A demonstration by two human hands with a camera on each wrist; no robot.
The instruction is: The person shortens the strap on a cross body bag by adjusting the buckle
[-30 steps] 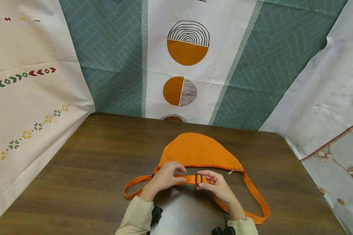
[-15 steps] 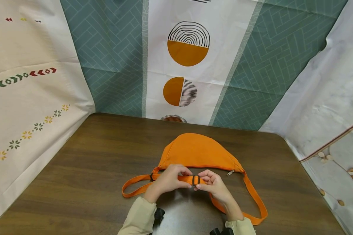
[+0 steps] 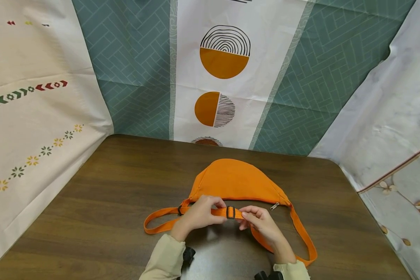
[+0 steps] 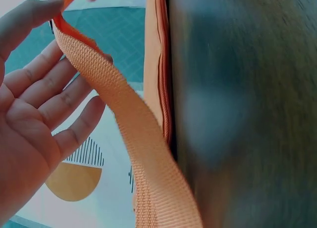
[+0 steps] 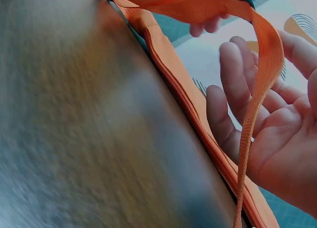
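An orange waist bag lies on the table, its long webbing strap looping toward the person. My left hand pinches the strap between thumb and fingers, just left of a black slide buckle. To the buckle's right, my right hand pinches the strap too, so the buckle sits between both hands above the table. In the left wrist view, the webbing hangs down from the thumb, with the other fingers fairly straight behind it. The right wrist view has the strap running down past the right palm.
A second black slider sits near the bag's left end, beside a strap loop. A metal zipper pull hangs at the bag's right. The brown wooden table is bounded by patterned cloths behind and at both sides.
The buckle and left hand have shifted: the buckle leftward, the hand slightly right. The right fingers have moved off the buckle onto the strap right of it. The bag stays put.
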